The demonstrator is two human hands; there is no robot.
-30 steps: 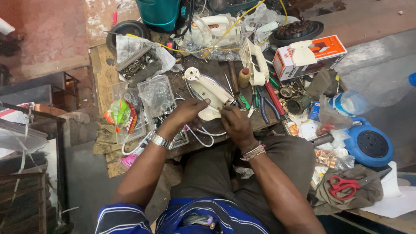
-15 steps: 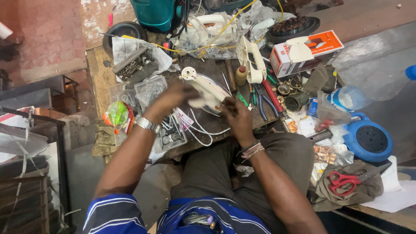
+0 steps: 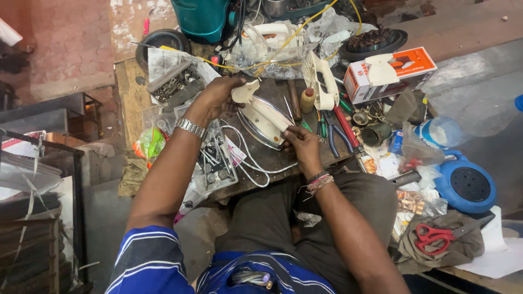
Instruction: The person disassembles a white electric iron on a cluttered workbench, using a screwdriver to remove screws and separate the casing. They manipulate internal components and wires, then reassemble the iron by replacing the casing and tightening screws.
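- Iron (image 3: 262, 117), cream and chrome, is held tilted above the bench (image 3: 272, 158), soleplate edge showing, between both hands.
- Left hand (image 3: 218, 95) is closed round the iron's rear end, fingers curled over the cream housing near the top.
- Right hand (image 3: 302, 142) grips the nose end from below, fingers pinched on the lower edge; whether a small tool sits in that grip cannot be told.
- Iron lies directly between the hands, touching both, clear of the bench surface.
- White cord (image 3: 248, 163) trails from the iron in loops across the bench and over a parts tray (image 3: 215, 163).
- Risk: the cord loops could snag the tray if the iron is turned further, and tip small parts off the bench edge.
- Risk: the grip holds at two ends only; a slip of either hand would likely drop the iron onto pliers (image 3: 329, 133) just beside it.
- Risk: clutter crowds close on the right, including a bottle (image 3: 308, 100) and a box (image 3: 392, 73); a wide swing could knock them.
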